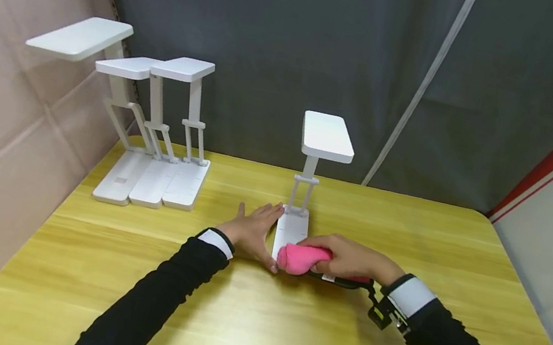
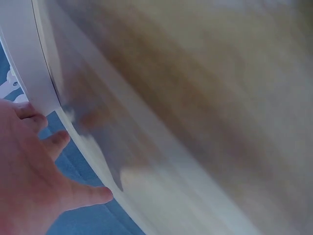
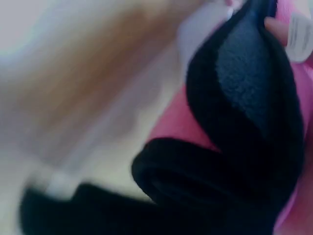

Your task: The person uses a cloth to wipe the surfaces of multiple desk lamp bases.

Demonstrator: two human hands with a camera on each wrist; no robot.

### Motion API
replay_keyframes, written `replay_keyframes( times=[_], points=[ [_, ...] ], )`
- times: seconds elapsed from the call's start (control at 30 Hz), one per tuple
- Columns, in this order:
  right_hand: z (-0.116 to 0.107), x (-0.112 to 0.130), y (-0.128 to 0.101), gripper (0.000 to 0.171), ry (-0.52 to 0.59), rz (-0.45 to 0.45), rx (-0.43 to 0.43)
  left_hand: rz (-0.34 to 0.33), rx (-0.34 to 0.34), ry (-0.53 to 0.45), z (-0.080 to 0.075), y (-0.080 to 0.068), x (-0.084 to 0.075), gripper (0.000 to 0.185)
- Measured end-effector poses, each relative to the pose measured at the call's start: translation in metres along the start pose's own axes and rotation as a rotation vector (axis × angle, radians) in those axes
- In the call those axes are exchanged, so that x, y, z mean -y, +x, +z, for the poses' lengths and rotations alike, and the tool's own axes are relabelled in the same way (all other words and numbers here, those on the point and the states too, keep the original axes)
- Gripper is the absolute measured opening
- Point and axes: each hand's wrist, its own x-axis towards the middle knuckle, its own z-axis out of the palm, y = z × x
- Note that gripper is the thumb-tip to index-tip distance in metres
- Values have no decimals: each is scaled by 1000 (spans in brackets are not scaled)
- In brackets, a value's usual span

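1. So, head view first: four white desk lamps total. Three lamps [image 1: 154, 175] stand bunched together at the far left of the table, bases side by side and touching, heads folded out flat on top. The fourth lamp [image 1: 310, 172] stands alone near the middle, right in front of the person. One pink cloth [image 1: 301, 259], with a dark edge and a small white tag, sits on the near end of that lamp's base. The right hand [image 1: 350, 258] has its fingers curled around the bunched cloth and presses it on the base. The left hand [image 1: 254, 231] lies flat with straight fingers, palm down on the table against the base's left edge, gripping nothing. Both arms wear black sleeves with white cuffs, and a black strap sits on the right wrist.

2. Surface and room: a yellow wood-grain table [image 1: 249, 328], a dark grey curtain behind it, a beige panel wall on the left, and a light panel with a red stripe on the right.

3. Left wrist view: pretty blurry. The left hand's fingers [image 2: 54, 139] are spread and relaxed beside a white lamp edge [image 2: 29, 63], with the wood grain smeared past it.

4. Right wrist view: also blurry, mostly a close-up of cloth, pink folds [image 3: 178, 125] with a black fleecy layer [image 3: 244, 88]. A fingertip and the white tag peek in at the top right.
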Motion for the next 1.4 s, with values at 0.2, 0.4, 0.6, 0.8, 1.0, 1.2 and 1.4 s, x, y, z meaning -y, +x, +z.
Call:
replay_keyframes(
  times=[0.2, 0.4, 0.6, 0.8, 1.0, 1.2, 1.4],
  points=[
    [-1, 3, 37, 45, -367, 105, -270, -32, 0, -58, 2, 0, 1, 135],
    [12, -1, 54, 45, -629, 183, -312, -34, 21, -69, 0, -1, 0, 135],
    [22, 3, 44, 45, -734, 120, -292, -20, 5, -74, -3, 0, 0, 133],
    [33, 13, 30, 44, -727, 60, -261, -19, 3, -56, -1, 0, -1, 135],
    [32, 23, 20, 43, -604, 42, -156, -17, -13, -11, 0, 1, 0, 135],
    [1, 13, 11, 43, -268, 62, 37, -21, 8, 1, 2, 1, 2, 134],
    [-28, -23, 14, 47, -299, 269, -220, -15, 2, -21, 4, 1, 3, 135]
  ],
)
